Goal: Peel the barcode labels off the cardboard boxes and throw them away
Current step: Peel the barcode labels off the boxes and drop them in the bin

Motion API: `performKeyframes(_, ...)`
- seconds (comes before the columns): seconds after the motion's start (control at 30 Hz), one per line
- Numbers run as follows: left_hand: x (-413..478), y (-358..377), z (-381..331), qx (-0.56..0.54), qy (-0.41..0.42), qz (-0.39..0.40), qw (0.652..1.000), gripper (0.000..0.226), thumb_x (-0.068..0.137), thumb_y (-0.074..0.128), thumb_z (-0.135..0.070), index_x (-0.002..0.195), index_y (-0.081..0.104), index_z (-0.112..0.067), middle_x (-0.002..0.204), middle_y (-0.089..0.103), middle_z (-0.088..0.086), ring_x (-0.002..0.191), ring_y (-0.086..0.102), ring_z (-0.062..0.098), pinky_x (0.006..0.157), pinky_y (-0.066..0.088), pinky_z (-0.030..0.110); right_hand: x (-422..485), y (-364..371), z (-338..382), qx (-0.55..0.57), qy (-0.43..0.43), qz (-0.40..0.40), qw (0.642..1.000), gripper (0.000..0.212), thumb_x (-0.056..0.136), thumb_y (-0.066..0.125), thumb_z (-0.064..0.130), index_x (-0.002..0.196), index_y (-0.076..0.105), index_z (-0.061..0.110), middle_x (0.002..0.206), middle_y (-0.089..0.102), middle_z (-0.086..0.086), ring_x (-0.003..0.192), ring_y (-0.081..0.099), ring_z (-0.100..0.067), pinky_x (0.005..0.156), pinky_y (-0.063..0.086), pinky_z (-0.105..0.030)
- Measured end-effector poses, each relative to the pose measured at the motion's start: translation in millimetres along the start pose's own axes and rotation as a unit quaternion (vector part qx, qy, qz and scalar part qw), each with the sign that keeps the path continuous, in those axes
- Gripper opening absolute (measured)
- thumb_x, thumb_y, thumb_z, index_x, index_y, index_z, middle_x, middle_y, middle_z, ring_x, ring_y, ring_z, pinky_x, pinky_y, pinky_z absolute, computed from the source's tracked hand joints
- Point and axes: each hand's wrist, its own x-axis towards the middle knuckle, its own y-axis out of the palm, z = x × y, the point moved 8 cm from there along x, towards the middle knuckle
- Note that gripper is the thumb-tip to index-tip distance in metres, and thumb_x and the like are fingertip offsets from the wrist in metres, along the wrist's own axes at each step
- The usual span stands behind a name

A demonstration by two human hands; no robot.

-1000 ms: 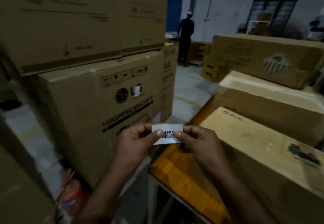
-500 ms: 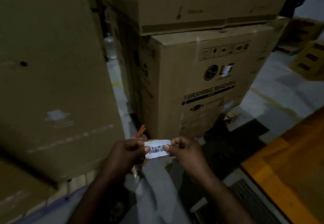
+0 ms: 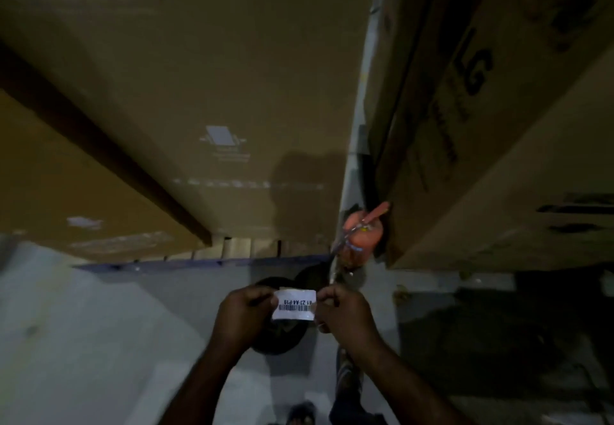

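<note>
We hold the barcode label (image 3: pixel 293 303) pinched at its two ends, our left hand (image 3: pixel 244 308) and right hand (image 3: pixel 345 310) both closed on it, out in front over the grey floor (image 3: pixel 99 325). Tall cardboard boxes (image 3: pixel 199 92) rise ahead, an LG box (image 3: pixel 498 125) on the right

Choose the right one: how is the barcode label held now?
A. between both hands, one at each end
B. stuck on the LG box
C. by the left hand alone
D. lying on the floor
A: the left hand and the right hand each pinch one end of the barcode label, off any box.
</note>
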Motion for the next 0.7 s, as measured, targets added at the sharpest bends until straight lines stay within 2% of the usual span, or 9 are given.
performKeyframes(0.13, 58, 19, 61, 0.053, -0.057, -0.036, 0.996, 0.016, 0.084, 0.074, -0.011, 0.099, 0.079, -0.011, 0.095, 0.077, 0.009, 0.09, 0.071, 0.025, 0.085, 0.054, 0.034, 81, 39, -48, -0.091, 0.019, 0.021, 0.995, 0.028, 0.08, 0.072, 0.0, 0.059, 0.063, 0.016, 0.05, 0.06, 0.003, 0.042, 0.056, -0.008, 0.051, 0.052, -0.032)
performKeyframes(0.2, 85, 30, 94, 0.077, -0.074, -0.052, 0.993, 0.016, 0.082, 0.073, -0.012, 0.098, 0.079, -0.011, 0.097, 0.077, 0.011, 0.094, 0.07, 0.026, 0.085, 0.052, 0.032, 116, 61, -80, -0.152, 0.036, 0.033, 0.987, 0.027, 0.08, 0.073, 0.006, 0.06, 0.066, 0.023, 0.057, 0.066, 0.001, 0.055, 0.064, -0.017, 0.062, 0.058, -0.038)
performKeyframes(0.27, 112, 42, 127, 0.118, -0.08, -0.066, 0.988, 0.012, 0.083, 0.069, -0.014, 0.085, 0.077, -0.006, 0.088, 0.076, 0.016, 0.087, 0.071, 0.03, 0.078, 0.052, 0.033, 147, 87, -113, -0.193, 0.049, 0.055, 0.978, 0.01, 0.082, 0.071, 0.012, 0.078, 0.074, 0.02, 0.078, 0.072, -0.005, 0.074, 0.068, -0.024, 0.071, 0.057, -0.03)
performKeyframes(0.33, 141, 58, 158, 0.188, -0.069, -0.053, 0.978, 0.025, 0.084, 0.06, -0.02, 0.078, 0.073, 0.0, 0.083, 0.072, 0.022, 0.081, 0.07, 0.038, 0.072, 0.054, 0.04, 176, 112, -144, -0.262, 0.051, 0.09, 0.96, 0.014, 0.089, 0.065, 0.018, 0.098, 0.074, 0.014, 0.098, 0.072, -0.007, 0.09, 0.067, -0.023, 0.077, 0.05, -0.021)
performKeyframes(0.43, 182, 78, 202, 0.26, -0.065, -0.032, 0.963, 0.03, 0.091, 0.056, -0.023, 0.105, 0.074, -0.003, 0.109, 0.071, 0.022, 0.102, 0.067, 0.039, 0.083, 0.051, 0.039, 219, 134, -189, -0.309, 0.067, 0.063, 0.947, 0.025, 0.092, 0.061, 0.031, 0.107, 0.073, 0.014, 0.11, 0.071, -0.009, 0.104, 0.065, -0.027, 0.09, 0.051, -0.032)
performKeyframes(0.5, 203, 88, 235, 0.277, -0.102, -0.008, 0.955, 0.031, 0.093, 0.059, -0.03, 0.114, 0.071, -0.011, 0.119, 0.07, 0.014, 0.114, 0.063, 0.031, 0.087, 0.046, 0.033, 236, 148, -211, -0.313, 0.046, 0.033, 0.948, 0.026, 0.092, 0.062, 0.028, 0.108, 0.072, 0.01, 0.109, 0.07, -0.011, 0.105, 0.064, -0.028, 0.085, 0.046, -0.029)
performKeyframes(0.53, 211, 92, 254, 0.275, -0.136, 0.004, 0.952, 0.032, 0.093, 0.059, -0.032, 0.116, 0.07, -0.012, 0.12, 0.069, 0.013, 0.115, 0.062, 0.029, 0.084, 0.044, 0.031, 241, 155, -222, -0.308, 0.045, 0.028, 0.95, 0.025, 0.093, 0.061, 0.025, 0.109, 0.071, 0.007, 0.109, 0.07, -0.013, 0.104, 0.064, -0.028, 0.083, 0.045, -0.029)
performKeyframes(0.6, 218, 101, 283, 0.248, -0.185, 0.015, 0.951, 0.033, 0.098, 0.054, -0.031, 0.119, 0.067, -0.008, 0.118, 0.069, 0.014, 0.112, 0.062, 0.029, 0.069, 0.035, 0.026, 247, 165, -245, -0.289, 0.055, 0.012, 0.956, 0.028, 0.094, 0.058, 0.021, 0.115, 0.067, 0.005, 0.11, 0.069, -0.014, 0.104, 0.064, -0.029, 0.079, 0.046, -0.029)
performKeyframes(0.7, 218, 116, 313, 0.234, -0.184, 0.028, 0.954, 0.032, 0.102, 0.048, -0.028, 0.118, 0.065, -0.007, 0.11, 0.068, 0.012, 0.102, 0.062, 0.026, 0.06, 0.028, 0.017, 254, 175, -276, -0.297, 0.054, -0.01, 0.953, 0.027, 0.097, 0.052, 0.023, 0.112, 0.068, 0.007, 0.107, 0.069, -0.015, 0.101, 0.065, -0.03, 0.077, 0.051, -0.033)
